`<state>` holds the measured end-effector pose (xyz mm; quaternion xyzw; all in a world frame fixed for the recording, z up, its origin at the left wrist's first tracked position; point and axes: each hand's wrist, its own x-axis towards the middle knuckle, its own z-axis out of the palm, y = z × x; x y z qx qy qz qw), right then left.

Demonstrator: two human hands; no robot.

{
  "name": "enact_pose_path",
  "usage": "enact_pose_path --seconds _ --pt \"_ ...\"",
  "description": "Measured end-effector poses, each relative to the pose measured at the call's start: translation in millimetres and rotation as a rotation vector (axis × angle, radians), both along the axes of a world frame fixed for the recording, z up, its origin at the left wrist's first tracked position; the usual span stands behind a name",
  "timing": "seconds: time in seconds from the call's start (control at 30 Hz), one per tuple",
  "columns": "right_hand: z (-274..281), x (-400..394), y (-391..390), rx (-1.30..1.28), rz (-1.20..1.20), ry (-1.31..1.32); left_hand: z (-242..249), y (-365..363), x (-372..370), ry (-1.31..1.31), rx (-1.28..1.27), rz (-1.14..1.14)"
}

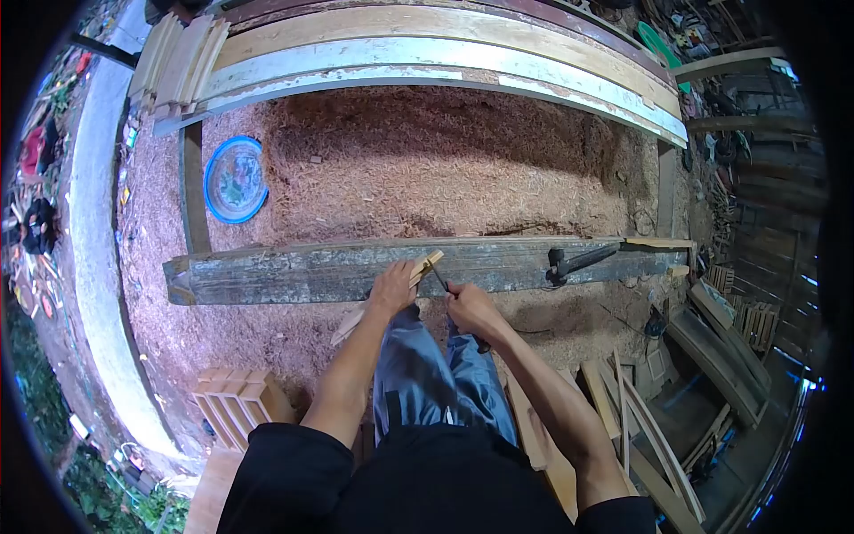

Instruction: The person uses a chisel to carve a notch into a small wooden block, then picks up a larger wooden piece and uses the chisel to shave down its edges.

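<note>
My left hand (394, 287) is closed around a short piece of pale wood (430, 263), whose end sticks out past the fingers over the weathered plank (294, 271). My right hand (471, 310) grips a slim chisel-like tool (439, 277), its narrow dark blade reaching up and left to the wood's end. The back of the handle shows below that hand. To the right on the same plank lies a dark hammer (578, 261), head toward my hands.
Beyond the plank, wood shavings (427, 169) cover the ground, with a blue-rimmed round basin (236, 180) at left. Long boards (427, 53) lie across the far side. Stacked wooden frames (240, 405) stand lower left; loose timber (623, 418) leans at lower right.
</note>
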<state>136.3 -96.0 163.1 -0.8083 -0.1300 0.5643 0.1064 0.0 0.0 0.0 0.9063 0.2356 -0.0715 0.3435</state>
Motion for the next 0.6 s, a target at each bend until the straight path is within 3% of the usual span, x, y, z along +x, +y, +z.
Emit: enact_pose_path --seconds 0.07,0.4,0.47,0.6 --pt "-3 -2 -4 0.045 0.131 -0.089 -3 -10 -1 0.047 0.016 -0.030" --pt "-14 -10 31 0.047 0.098 -0.135 -2 8 2 0.039 0.008 -0.053" --pt "-14 -3 31 0.041 0.214 -0.164 -2 8 3 0.099 -0.061 -0.056" --pt "-12 7 38 -0.056 0.168 -0.038 -4 8 4 0.120 -0.060 -0.063"
